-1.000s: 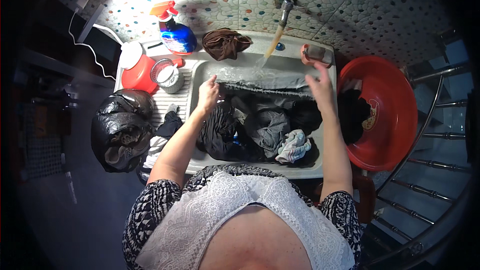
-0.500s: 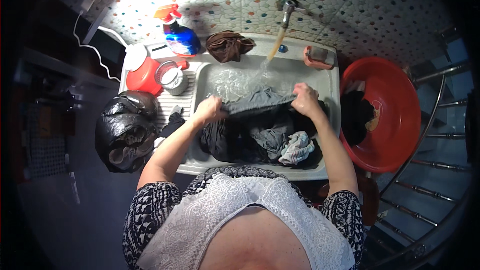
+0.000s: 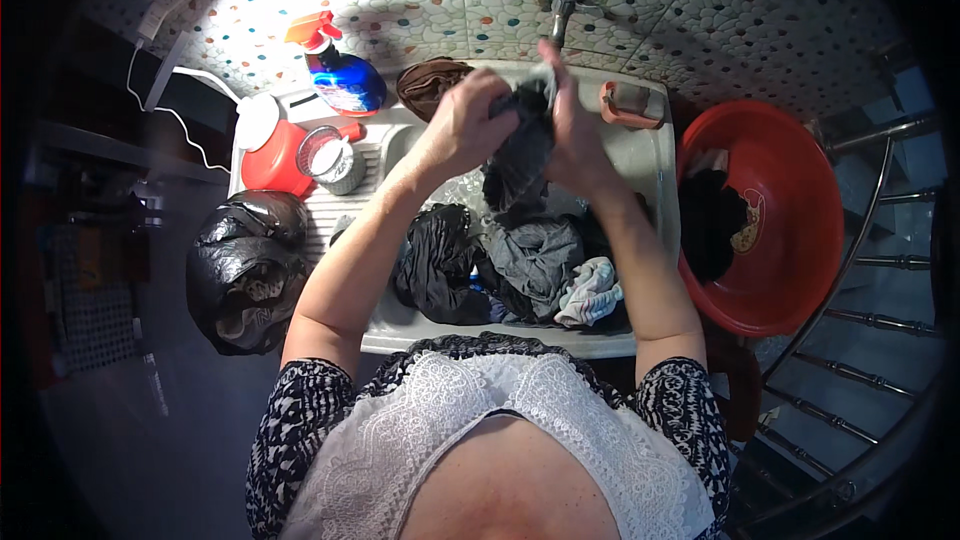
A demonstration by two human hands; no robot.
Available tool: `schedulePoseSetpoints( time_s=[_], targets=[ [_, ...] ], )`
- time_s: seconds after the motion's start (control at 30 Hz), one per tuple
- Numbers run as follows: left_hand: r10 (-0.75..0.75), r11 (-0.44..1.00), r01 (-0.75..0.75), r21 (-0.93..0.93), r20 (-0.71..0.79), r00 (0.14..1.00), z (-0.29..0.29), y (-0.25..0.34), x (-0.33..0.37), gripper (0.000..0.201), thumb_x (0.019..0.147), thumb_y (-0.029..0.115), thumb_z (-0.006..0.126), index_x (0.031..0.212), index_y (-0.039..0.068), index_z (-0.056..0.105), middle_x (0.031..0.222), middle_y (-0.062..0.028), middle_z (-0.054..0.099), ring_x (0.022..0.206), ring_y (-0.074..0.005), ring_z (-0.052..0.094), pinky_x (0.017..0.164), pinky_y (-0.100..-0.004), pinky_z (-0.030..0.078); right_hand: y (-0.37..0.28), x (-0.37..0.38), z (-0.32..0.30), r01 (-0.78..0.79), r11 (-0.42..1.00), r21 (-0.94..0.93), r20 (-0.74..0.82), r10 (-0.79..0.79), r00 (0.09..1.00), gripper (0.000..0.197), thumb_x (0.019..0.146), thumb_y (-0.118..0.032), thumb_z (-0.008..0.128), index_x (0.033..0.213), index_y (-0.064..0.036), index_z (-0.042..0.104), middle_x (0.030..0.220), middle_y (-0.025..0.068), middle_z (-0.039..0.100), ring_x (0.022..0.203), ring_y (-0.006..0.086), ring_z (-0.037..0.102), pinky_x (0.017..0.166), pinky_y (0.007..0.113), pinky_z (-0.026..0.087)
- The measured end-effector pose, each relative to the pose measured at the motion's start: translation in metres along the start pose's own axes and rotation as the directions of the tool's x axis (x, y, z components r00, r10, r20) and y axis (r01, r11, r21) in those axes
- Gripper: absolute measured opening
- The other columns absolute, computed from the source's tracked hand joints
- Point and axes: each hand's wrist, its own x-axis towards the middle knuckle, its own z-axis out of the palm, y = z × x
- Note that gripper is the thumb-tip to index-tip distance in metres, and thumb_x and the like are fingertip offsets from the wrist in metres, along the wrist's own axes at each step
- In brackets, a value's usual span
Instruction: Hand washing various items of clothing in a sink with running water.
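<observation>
A dark grey wet garment (image 3: 520, 152) hangs bunched up over the sink, close to the tap (image 3: 562, 12). My left hand (image 3: 468, 125) is closed round its left side. My right hand (image 3: 572, 130) presses against its right side, fingers pointing toward the tap and partly hidden by the cloth. Below, in the sink (image 3: 660, 165), lie black clothes (image 3: 435, 265), a crumpled grey cloth (image 3: 540, 255) and a pale striped cloth (image 3: 590, 292). Some bubbly water shows behind the hanging garment. My hands and the garment cover the tap's outlet.
At the right a red basin (image 3: 790, 230) holds dark clothing. A black plastic bag (image 3: 240, 240) sits left of the sink. Along the back stand a blue spray bottle (image 3: 345, 85), a brown cloth (image 3: 430, 85) and a soap dish (image 3: 632, 105); a mesh cup (image 3: 335, 162) stands on the ribbed drainboard.
Both hands have risen toward the tap and come close together. The grey garment, stretched wide between them earlier, is now gathered into a bunch.
</observation>
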Motion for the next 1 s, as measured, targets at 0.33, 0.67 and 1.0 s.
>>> schedulePoseSetpoints(
  time_s=[0.33,0.67,1.0],
  targets=[
    [-0.462,0.882,0.411,0.23,0.586,0.665,0.051,-0.144,-0.113,0.073,0.071,0.036,0.07,0.123,-0.007,0.042,0.109,-0.0312,0.053,0.101,-0.0374,0.056,0.086,-0.0389,0.045,0.164,-0.144,0.089,-0.684,0.652,-0.328,-0.218,0.653,0.726,0.024,0.063,-0.017,0.06,0.084,-0.005,0.059,0.075,0.0214,0.061,0.077,0.038,0.059,0.067,0.044,0.043],
    [-0.109,0.967,0.167,-0.191,0.283,0.953,0.124,-0.163,-0.097,0.061,0.082,0.035,0.062,0.132,0.008,0.041,0.139,-0.0115,0.036,0.131,-0.0259,0.028,0.109,-0.0374,0.019,-0.006,-0.044,0.023,-0.147,0.144,0.979,0.026,0.624,0.781,0.012,0.074,-0.001,0.052,0.084,-0.0062,0.055,0.077,0.0027,0.058,0.075,0.0133,0.059,0.068,0.026,0.048],
    [-0.539,0.274,0.269,-0.923,0.084,0.838,0.086,-0.139,-0.075,0.031,0.073,-0.003,0.06,0.103,0.004,0.057,0.093,-0.0076,0.063,0.085,-0.0191,0.062,0.072,-0.0329,0.051,0.145,-0.154,-0.008,-0.202,-0.128,0.971,0.189,0.928,0.322,0.022,0.075,-0.01,0.05,0.094,-0.0005,0.057,0.102,0.0153,0.06,0.097,0.0282,0.056,0.09,0.046,0.041]
  ],
)
